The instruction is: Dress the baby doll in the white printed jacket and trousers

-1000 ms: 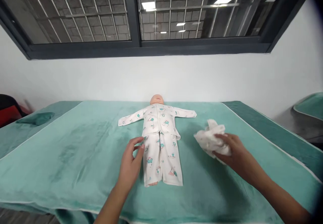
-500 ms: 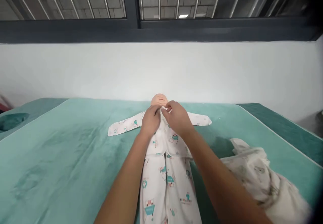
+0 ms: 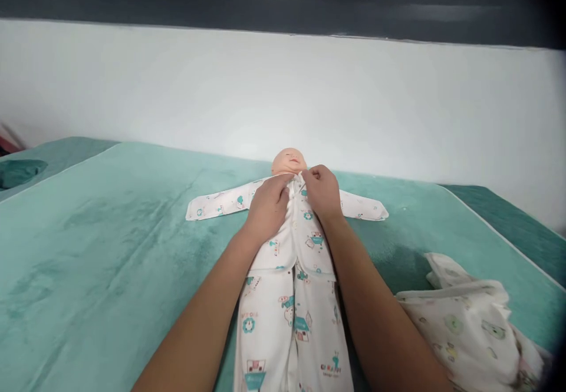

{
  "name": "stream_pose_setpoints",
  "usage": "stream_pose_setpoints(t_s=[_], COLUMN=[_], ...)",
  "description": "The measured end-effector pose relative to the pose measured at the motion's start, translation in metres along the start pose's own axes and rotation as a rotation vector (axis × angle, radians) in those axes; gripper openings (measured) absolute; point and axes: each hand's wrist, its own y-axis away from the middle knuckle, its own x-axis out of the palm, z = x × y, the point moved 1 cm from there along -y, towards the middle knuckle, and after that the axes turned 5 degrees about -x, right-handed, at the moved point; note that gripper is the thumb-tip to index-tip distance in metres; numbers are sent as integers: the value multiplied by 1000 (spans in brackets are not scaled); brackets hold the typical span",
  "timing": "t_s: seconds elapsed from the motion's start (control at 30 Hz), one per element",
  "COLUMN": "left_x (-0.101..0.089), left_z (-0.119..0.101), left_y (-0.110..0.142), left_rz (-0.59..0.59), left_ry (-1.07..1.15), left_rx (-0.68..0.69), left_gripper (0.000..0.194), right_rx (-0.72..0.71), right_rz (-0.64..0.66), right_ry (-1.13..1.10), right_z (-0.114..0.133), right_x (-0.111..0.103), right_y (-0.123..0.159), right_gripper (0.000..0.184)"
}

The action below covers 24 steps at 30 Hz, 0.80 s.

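A baby doll [image 3: 289, 161] lies on its back on a teal towel [image 3: 110, 244], dressed in a white printed shirt [image 3: 305, 236] and matching trousers [image 3: 292, 333]. Both of my hands rest on the doll's chest just below its chin. My left hand [image 3: 268, 203] has its fingers closed on the left edge of the shirt front near the collar. My right hand [image 3: 322, 190] pinches the right edge of the shirt opening at the neck. The sleeves lie spread out flat to either side.
A crumpled white printed garment [image 3: 469, 327] lies on the towel at the lower right. A darker green cloth [image 3: 499, 221] shows beyond the towel's right edge, and a dark green lump [image 3: 17, 171] at the far left. A white wall and a dark window frame stand behind.
My right hand let go of the crumpled garment, which now lies at the right. Both hands went up to the doll's collar and stay there; the view has come closer and lower.
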Motion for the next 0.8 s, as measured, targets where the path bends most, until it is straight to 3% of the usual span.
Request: stream_pose_setpoints(t_s=[0.07,0.2,0.4,0.8], left_x=[-3,-10,-12,-16], left_z=[1,3,2,-4], left_y=[5,12,23,21], left_rz=[13,34,60,85], left_ry=[48,147,176,261], left_rx=[17,9,12,-106], left_gripper=[35,22,18,8], right_rx=[-28,-197,-168,-46], right_rz=[-38,88,73,159], right_ry=[-25,-57,-123,-149], right_z=[0,5,6,5], right_x=[-2,-11,-24,-25], right_y=[8,39,80,68], right_gripper=[13,24,18,17])
